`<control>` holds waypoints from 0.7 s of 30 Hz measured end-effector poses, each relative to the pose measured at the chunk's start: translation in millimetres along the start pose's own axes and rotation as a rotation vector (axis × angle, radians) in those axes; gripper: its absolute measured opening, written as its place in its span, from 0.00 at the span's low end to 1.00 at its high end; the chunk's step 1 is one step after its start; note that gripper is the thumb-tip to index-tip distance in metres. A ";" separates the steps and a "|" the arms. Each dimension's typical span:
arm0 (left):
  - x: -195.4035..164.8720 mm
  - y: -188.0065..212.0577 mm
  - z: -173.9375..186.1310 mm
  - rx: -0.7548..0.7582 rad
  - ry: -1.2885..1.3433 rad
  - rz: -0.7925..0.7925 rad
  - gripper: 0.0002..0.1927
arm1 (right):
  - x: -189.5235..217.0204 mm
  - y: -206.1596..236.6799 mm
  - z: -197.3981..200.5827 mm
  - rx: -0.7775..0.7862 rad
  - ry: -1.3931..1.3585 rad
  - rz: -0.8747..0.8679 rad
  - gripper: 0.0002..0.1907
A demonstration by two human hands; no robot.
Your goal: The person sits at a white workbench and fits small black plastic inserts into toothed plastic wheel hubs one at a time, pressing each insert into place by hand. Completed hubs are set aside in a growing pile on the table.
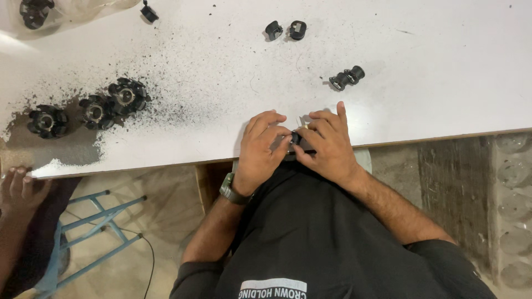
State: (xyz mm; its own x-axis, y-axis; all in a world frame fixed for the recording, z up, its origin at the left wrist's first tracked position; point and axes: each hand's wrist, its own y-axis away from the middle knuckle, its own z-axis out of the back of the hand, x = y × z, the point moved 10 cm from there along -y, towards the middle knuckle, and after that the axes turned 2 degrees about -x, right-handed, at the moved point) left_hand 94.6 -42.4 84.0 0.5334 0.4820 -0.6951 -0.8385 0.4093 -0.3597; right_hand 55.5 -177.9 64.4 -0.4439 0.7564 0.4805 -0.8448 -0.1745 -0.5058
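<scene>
Both my hands meet at the near edge of the white table. My left hand, with a dark watch on its wrist, and my right hand pinch a small black part between their fingertips. Most of the part is hidden by my fingers. Just beyond my right hand lies a small black fitting.
Three round black finned parts sit at the left amid scattered black dust. Two small black pieces lie further back, another near a clear plastic bag. Another person's hand rests at the table's left edge above a blue metal frame.
</scene>
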 end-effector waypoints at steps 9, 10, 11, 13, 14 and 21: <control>-18.0 16.0 5.6 -0.095 -0.215 -0.185 0.09 | -4.8 6.2 0.7 -0.051 -0.006 -0.064 0.17; -21.4 17.4 4.4 -0.110 -0.248 -0.216 0.09 | -4.5 6.1 0.5 -0.049 -0.003 -0.063 0.17; -21.0 18.0 3.0 -0.107 -0.238 -0.211 0.09 | -4.6 5.9 0.9 -0.048 0.001 -0.061 0.17; -19.8 18.0 1.5 -0.100 -0.215 -0.199 0.09 | -3.0 4.7 0.1 -0.032 0.000 -0.048 0.18; -16.5 17.0 2.7 -0.107 -0.175 -0.167 0.09 | -2.3 4.1 -0.2 -0.023 -0.002 -0.041 0.18; -13.6 9.4 2.4 -0.073 -0.116 -0.148 0.09 | 0.4 3.1 0.7 -0.015 0.011 -0.037 0.19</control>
State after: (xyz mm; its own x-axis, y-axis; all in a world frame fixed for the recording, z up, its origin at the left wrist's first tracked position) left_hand 79.8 -43.2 91.6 0.6575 0.5083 -0.5562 -0.7533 0.4272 -0.5001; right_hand 52.5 -178.6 63.6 -0.4093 0.7688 0.4914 -0.8560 -0.1372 -0.4984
